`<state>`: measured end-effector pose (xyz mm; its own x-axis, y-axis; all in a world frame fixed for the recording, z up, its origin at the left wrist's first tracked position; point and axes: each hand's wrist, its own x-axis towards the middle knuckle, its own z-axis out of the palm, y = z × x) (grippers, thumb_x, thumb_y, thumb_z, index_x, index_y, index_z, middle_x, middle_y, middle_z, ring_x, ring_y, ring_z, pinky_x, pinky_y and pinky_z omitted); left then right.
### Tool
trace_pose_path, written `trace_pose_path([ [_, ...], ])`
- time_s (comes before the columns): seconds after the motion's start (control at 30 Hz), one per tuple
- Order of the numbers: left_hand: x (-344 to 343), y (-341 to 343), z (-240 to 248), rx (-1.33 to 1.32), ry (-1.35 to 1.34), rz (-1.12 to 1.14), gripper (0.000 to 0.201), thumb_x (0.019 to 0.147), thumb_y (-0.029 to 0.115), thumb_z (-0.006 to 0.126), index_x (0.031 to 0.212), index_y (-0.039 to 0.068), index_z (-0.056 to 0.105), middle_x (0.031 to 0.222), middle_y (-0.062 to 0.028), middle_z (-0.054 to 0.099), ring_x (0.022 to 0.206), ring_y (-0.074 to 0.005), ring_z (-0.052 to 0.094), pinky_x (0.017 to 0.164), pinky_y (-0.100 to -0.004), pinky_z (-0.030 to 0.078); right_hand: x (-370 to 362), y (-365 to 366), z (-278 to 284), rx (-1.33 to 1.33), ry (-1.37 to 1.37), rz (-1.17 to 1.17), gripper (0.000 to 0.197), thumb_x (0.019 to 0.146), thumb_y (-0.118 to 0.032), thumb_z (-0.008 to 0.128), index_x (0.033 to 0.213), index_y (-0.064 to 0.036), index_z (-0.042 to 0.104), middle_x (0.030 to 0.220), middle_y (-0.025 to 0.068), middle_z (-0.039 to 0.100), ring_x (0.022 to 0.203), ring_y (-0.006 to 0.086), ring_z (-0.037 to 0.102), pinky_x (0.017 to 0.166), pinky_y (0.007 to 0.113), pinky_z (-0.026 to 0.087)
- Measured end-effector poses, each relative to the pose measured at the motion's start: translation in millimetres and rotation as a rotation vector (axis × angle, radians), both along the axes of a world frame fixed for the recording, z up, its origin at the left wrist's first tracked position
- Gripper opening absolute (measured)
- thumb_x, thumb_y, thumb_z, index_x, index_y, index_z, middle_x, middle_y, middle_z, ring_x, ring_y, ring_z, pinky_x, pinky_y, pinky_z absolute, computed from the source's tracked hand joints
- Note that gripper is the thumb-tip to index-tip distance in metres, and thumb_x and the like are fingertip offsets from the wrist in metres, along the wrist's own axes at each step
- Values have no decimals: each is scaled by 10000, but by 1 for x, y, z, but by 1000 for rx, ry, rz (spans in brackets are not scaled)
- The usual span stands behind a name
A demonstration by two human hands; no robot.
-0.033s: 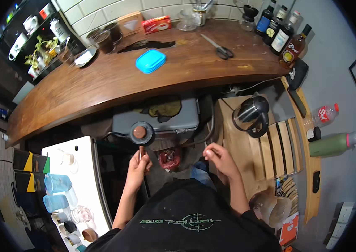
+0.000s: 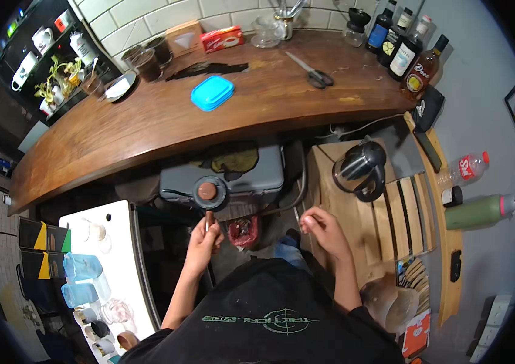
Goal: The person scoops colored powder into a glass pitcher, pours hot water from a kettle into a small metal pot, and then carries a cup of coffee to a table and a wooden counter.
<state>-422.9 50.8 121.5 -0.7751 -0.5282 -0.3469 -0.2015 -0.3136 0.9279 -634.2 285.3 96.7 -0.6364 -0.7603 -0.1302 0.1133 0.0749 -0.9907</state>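
Observation:
My left hand [image 2: 201,246] is closed around the brown handle of what looks like a portafilter [image 2: 224,193]. The portafilter's round dark head points away from me, and a round brown knob [image 2: 207,191], seemingly a tamper's top, stands in its middle. Below it is a grey lidded box [image 2: 263,173] under the counter. Apart from it, to the right, my right hand [image 2: 328,233] hovers with curled fingers and the thumb against them. Whatever lies between these fingers, if anything, is too small to make out. The nearest thing to this hand is the slatted wooden surface [image 2: 385,227].
A wooden counter [image 2: 148,115] spans the front, bearing a blue lid [image 2: 212,93], scissors [image 2: 315,73] and several bottles. On the right stand an electric kettle [image 2: 360,170] and a green bottle [image 2: 479,211]. Blue containers [image 2: 81,267] sit on a white surface [image 2: 130,242] at left. A red-lined bin [image 2: 243,233] is below.
The view has shifted slightly. Against the grey box, the portafilter and my left hand sit a little further right, and my right hand has also moved slightly right.

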Motion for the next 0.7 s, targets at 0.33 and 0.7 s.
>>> trace_pose_path([
  [0.33,-128,53,26,-16,46,-119,133,1038,214,487,979,99,457,720,55,416,612,-28,365,523,-214,311,-199,112,54,457,1008,-938,242,1030,-210,527,1136,-8,605,1095,141,627,1039,280,612,885,393,490],
  [0.7,-130,57,43,-23,55,70,169,1041,216,488,994,57,455,778,31,410,689,-63,360,617,-243,348,-327,180,12,976,1401,-810,399,1047,-366,449,1357,-154,585,1210,193,606,1122,384,579,922,488,455],
])
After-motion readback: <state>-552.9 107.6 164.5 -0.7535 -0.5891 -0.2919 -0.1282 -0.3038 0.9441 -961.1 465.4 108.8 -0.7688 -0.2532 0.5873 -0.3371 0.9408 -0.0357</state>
